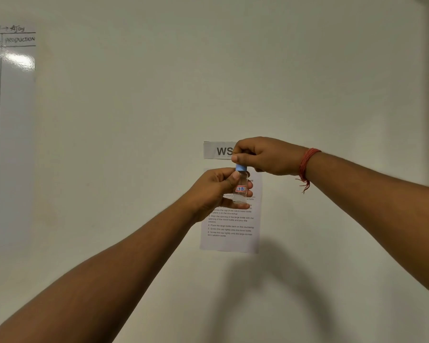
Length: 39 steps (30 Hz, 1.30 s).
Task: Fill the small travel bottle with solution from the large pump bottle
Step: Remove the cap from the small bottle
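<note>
I hold a small clear travel bottle (pixel 241 191) upright in front of a pale wall, at arm's length. It carries a red-edged label reading "17B" and a little clear liquid shows at its bottom. My left hand (pixel 216 191) grips the bottle's body from the left. My right hand (pixel 263 155), with a red thread band at the wrist, comes from above and pinches the blue cap (pixel 241 167) on the bottle's neck. The large pump bottle is not in view.
A printed instruction sheet (pixel 230 231) hangs on the wall behind the bottle, under a tag (pixel 218 150) reading "WS". A whiteboard (pixel 10 134) with handwriting is at the far left. No counter is visible.
</note>
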Each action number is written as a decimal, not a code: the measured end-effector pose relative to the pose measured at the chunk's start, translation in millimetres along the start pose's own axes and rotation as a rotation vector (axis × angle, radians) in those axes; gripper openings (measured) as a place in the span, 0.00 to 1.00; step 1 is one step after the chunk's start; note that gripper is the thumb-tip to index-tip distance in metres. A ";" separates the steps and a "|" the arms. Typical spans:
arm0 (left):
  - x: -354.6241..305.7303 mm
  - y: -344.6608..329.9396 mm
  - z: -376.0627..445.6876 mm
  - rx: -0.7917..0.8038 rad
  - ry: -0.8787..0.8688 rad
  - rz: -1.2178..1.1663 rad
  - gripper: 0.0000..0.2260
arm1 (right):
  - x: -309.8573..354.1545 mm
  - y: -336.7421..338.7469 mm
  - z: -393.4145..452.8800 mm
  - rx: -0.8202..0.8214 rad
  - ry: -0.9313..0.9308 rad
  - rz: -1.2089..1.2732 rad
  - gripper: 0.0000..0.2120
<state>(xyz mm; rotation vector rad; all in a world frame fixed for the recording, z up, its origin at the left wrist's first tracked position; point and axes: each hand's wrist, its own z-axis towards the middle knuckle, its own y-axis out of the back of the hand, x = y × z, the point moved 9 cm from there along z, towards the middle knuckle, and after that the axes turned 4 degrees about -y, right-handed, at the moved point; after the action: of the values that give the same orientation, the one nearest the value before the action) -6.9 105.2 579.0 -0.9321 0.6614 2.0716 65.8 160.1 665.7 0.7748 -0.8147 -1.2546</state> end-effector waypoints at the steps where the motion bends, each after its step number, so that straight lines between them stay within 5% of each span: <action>1: 0.7 0.5 0.0 0.003 -0.001 -0.006 0.13 | 0.2 -0.6 0.3 0.005 0.003 0.015 0.12; 8: 3.7 6.6 -1.1 0.014 -0.003 0.035 0.13 | -0.8 -1.3 -0.9 0.043 0.017 0.128 0.10; 14: 5.8 11.9 -1.8 -0.010 -0.007 0.051 0.14 | -2.6 9.5 3.8 -0.102 -0.007 0.062 0.13; 25: 11.7 10.7 -3.7 -0.005 0.001 0.039 0.12 | -2.8 -0.1 5.6 -0.036 0.011 0.131 0.05; 33: 23.1 13.7 -5.1 -0.015 0.029 0.062 0.13 | -12.4 -4.1 9.8 -0.035 -0.050 0.119 0.13; 39: 29.0 13.6 -3.8 -0.017 0.037 0.056 0.14 | -13.1 -10.4 11.0 -0.014 -0.049 0.124 0.08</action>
<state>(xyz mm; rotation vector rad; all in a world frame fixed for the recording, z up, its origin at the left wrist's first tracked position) -29.3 107.0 555.9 -0.9742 0.6981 2.1166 49.6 170.9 661.0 0.6739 -0.8803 -1.1709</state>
